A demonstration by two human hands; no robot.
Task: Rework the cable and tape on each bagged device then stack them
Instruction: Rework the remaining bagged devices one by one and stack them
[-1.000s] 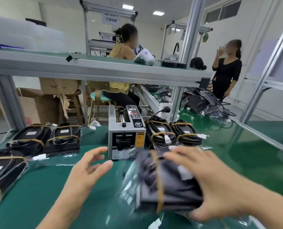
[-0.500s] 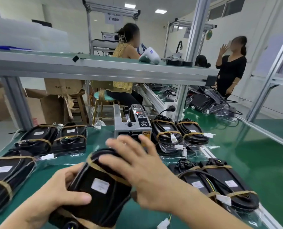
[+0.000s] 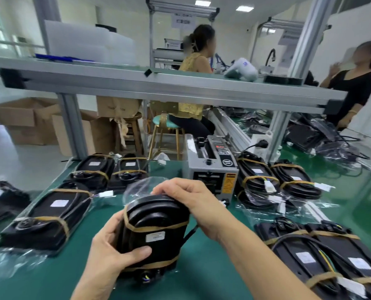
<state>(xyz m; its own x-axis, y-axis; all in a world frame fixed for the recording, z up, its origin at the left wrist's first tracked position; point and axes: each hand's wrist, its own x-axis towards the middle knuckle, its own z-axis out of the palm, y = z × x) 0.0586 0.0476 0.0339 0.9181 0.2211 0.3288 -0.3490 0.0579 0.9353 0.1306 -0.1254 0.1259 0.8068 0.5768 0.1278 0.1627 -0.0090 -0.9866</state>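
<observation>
Two hands steady one bagged device (image 3: 154, 232) above the green bench (image 3: 201, 284).
Left hand (image 3: 113, 254) clamps its 7 o'clock side, right hand (image 3: 193, 198) curls over its 12 o'clock end, apparently exposing tape bands (image 3: 158, 228) for rework.

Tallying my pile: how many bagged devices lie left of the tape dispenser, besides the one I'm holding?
4 devices: two side by side at the back, one nearer, one blurred at the frame's left edge. Others may hide underneath.

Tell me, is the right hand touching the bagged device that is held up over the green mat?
Touching. The head view shows the right hand curled over the top end of the bagged device, fingers on its plastic bag.
</observation>
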